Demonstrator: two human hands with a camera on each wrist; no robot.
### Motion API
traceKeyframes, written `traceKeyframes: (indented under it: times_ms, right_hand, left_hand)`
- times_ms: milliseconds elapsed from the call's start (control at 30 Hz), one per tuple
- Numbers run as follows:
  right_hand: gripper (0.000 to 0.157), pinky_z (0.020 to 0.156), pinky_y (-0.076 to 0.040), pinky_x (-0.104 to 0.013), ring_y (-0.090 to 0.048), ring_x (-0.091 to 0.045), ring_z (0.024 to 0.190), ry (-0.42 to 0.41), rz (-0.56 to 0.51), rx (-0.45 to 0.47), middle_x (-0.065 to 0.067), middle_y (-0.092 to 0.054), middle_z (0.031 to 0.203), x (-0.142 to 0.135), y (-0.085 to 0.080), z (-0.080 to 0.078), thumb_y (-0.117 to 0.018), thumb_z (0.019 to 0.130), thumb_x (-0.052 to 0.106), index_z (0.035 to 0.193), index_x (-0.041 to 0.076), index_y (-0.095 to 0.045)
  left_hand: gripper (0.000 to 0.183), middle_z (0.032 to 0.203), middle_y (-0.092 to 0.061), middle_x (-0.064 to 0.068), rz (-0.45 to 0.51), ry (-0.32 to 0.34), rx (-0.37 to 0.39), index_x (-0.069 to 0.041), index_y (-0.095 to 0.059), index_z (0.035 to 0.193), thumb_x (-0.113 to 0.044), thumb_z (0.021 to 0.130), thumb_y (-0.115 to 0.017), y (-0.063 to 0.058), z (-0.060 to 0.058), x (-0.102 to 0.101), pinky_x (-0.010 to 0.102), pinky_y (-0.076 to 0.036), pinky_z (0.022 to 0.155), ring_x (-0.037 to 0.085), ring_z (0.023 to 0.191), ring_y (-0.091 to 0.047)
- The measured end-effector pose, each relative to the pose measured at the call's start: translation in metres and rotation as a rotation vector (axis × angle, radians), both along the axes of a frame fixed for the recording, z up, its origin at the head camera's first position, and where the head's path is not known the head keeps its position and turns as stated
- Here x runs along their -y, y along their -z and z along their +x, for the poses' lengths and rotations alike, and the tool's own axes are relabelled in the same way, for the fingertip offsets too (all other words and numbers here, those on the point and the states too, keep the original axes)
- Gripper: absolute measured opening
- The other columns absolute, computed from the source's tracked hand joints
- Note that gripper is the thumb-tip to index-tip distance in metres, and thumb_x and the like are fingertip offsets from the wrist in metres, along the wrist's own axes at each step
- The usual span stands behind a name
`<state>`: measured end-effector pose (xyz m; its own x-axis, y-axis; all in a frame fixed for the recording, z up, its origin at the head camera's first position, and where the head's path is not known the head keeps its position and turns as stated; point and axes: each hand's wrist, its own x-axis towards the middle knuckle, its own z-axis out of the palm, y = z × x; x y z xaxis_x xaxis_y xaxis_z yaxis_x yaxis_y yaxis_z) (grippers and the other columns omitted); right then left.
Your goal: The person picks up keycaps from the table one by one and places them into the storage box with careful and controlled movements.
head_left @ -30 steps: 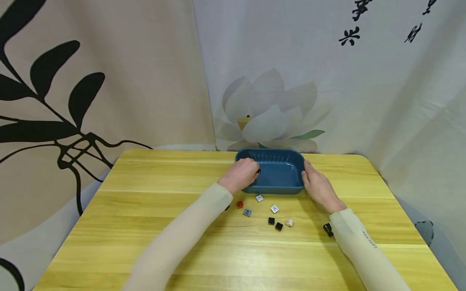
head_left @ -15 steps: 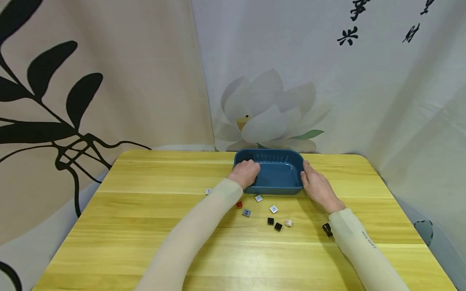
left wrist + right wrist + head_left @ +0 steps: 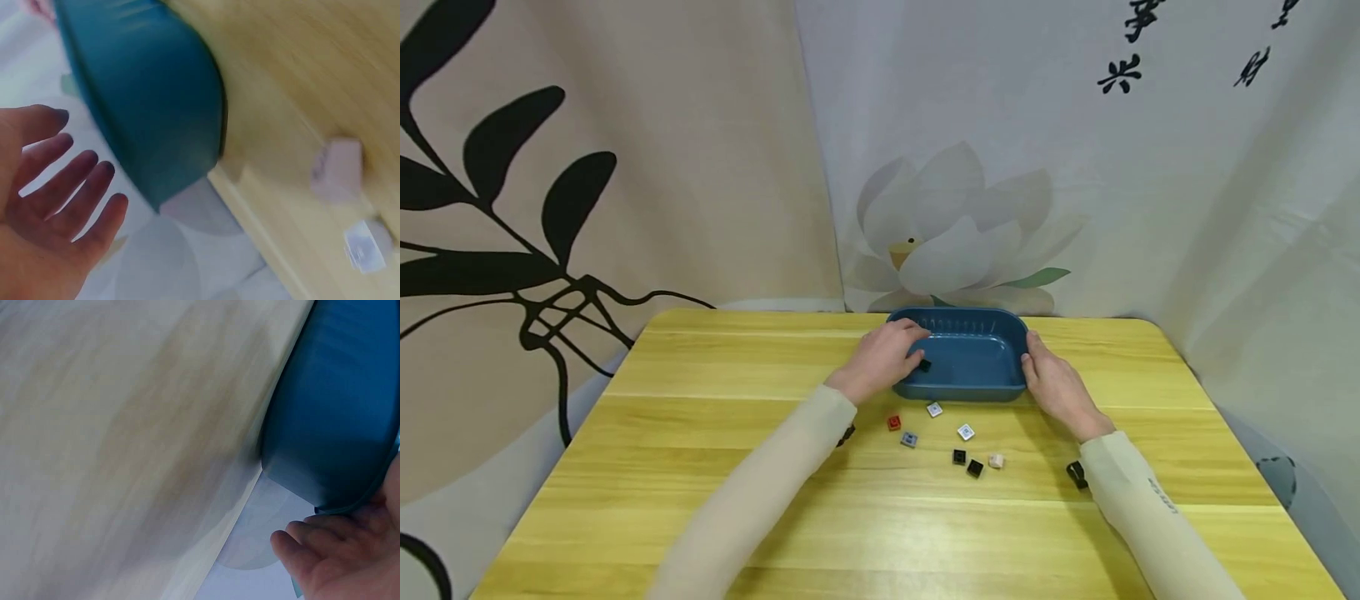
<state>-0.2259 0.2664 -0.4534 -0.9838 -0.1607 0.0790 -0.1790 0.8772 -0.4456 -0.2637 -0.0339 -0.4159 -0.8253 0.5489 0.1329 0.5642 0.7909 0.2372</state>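
A blue rectangular basin point(image 3: 964, 393) stands at the far side of the table. My left hand point(image 3: 883, 354) is over its left end, fingers spread apart and holding nothing in the left wrist view. Just past the left thumb, a small black block point(image 3: 925, 365) shows against the inside of the basin. My right hand point(image 3: 1060, 387) grips the basin's right rim; in the right wrist view its fingers point(image 3: 312, 540) curl along the outside of that rim.
In front of the basin lie small blocks: a red block point(image 3: 894, 423), a grey block point(image 3: 909, 439), two white blocks point(image 3: 966, 432), two black blocks point(image 3: 959, 457) and a pale pinkish block point(image 3: 996, 461). A printed curtain point(image 3: 737, 167) hangs behind the table point(image 3: 737, 375).
My left hand was closed in a fist at the basin; its fingers have opened, the hand has drawn slightly left, and a black block shows in the basin. The right hand has stayed put.
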Motion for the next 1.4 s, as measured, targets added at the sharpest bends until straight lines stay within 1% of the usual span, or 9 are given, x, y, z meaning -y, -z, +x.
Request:
traceKeyframes:
  times_ms: [133, 233, 367, 567, 733, 967, 1133, 1267, 1400]
  right_hand:
    - [0.057, 0.116, -0.03, -0.061, -0.03, -0.048, 0.148, 0.009, 0.0, 0.012, -0.03, -0.021, 0.165, -0.001, -0.001, 0.001, -0.036, 0.113, 0.017, 0.16, -0.01, -0.018]
    - [0.057, 0.116, -0.03, -0.061, -0.03, -0.048, 0.148, 0.01, 0.002, 0.008, -0.03, -0.021, 0.165, -0.001, -0.001, 0.001, -0.036, 0.113, 0.017, 0.16, -0.01, -0.019]
    - [0.056, 0.115, -0.032, -0.062, -0.032, -0.049, 0.146, 0.006, 0.006, -0.004, -0.031, -0.023, 0.164, -0.002, -0.001, 0.0, -0.037, 0.113, 0.016, 0.159, -0.011, -0.02]
    - [0.056, 0.115, -0.031, -0.062, -0.032, -0.05, 0.146, 0.007, 0.004, -0.003, -0.031, -0.023, 0.164, -0.002, -0.001, -0.001, -0.037, 0.113, 0.015, 0.159, -0.011, -0.021]
    - [0.056, 0.116, -0.031, -0.062, -0.031, -0.05, 0.146, 0.001, 0.0, -0.002, -0.031, -0.021, 0.164, -0.001, -0.002, 0.001, -0.037, 0.112, 0.015, 0.159, -0.011, -0.019]
    - [0.056, 0.116, -0.03, -0.062, -0.03, -0.05, 0.147, -0.003, 0.007, 0.003, -0.031, -0.02, 0.164, 0.0, -0.001, 0.001, -0.037, 0.113, 0.015, 0.159, -0.012, -0.018]
    - [0.056, 0.116, -0.031, -0.062, -0.031, -0.05, 0.146, -0.003, 0.016, 0.0, -0.032, -0.022, 0.163, 0.0, -0.001, 0.0, -0.037, 0.112, 0.014, 0.159, -0.012, -0.019]
    - [0.056, 0.114, -0.033, -0.062, -0.034, -0.051, 0.145, -0.005, 0.025, -0.009, -0.032, -0.024, 0.162, 0.001, 0.0, 0.0, -0.038, 0.112, 0.014, 0.158, -0.013, -0.02]
    - [0.056, 0.114, -0.033, -0.062, -0.034, -0.051, 0.145, -0.006, 0.025, -0.011, -0.033, -0.025, 0.162, 0.001, 0.001, -0.001, -0.038, 0.112, 0.014, 0.158, -0.013, -0.021]
  left_hand:
    - [0.039, 0.141, -0.061, 0.009, 0.099, -0.018, -0.041, -0.012, -0.065, 0.141, -0.025, 0.104, -0.065, -0.01, 0.009, 0.024, 0.042, -0.052, 0.102, 0.026, 0.125, -0.061]
    - [0.042, 0.144, -0.058, 0.01, 0.13, -0.037, -0.061, -0.01, -0.063, 0.143, -0.025, 0.103, -0.065, -0.013, 0.014, 0.043, 0.045, -0.049, 0.106, 0.028, 0.129, -0.059]
    - [0.045, 0.149, -0.054, 0.013, 0.126, -0.053, -0.085, -0.007, -0.061, 0.143, -0.026, 0.103, -0.066, -0.009, 0.018, 0.065, 0.05, -0.045, 0.109, 0.032, 0.134, -0.054]
    - [0.05, 0.157, -0.046, 0.019, 0.097, -0.056, -0.074, -0.004, -0.059, 0.145, -0.029, 0.102, -0.066, 0.0, 0.026, 0.088, 0.058, -0.043, 0.11, 0.038, 0.141, -0.047]
    - [0.057, 0.159, -0.042, 0.023, 0.07, -0.039, -0.046, -0.001, -0.056, 0.147, -0.032, 0.1, -0.069, 0.009, 0.034, 0.102, 0.061, -0.041, 0.11, 0.042, 0.142, -0.045]
    - [0.07, 0.163, -0.034, 0.023, 0.031, -0.033, 0.035, -0.002, -0.05, 0.152, -0.036, 0.095, -0.074, 0.02, 0.042, 0.117, 0.064, -0.037, 0.112, 0.045, 0.147, -0.036]
    - [0.075, 0.165, -0.031, 0.023, -0.007, -0.032, 0.071, -0.003, -0.048, 0.154, -0.038, 0.094, -0.076, 0.028, 0.047, 0.125, 0.067, -0.036, 0.111, 0.045, 0.148, -0.034]
    - [0.072, 0.163, -0.034, 0.024, -0.027, -0.024, 0.079, -0.002, -0.048, 0.153, -0.033, 0.095, -0.076, 0.032, 0.049, 0.13, 0.063, -0.039, 0.111, 0.043, 0.147, -0.038]
    - [0.066, 0.157, -0.043, 0.024, -0.043, -0.004, 0.076, -0.002, -0.052, 0.15, -0.03, 0.095, -0.076, 0.035, 0.049, 0.131, 0.057, -0.042, 0.111, 0.04, 0.142, -0.046]
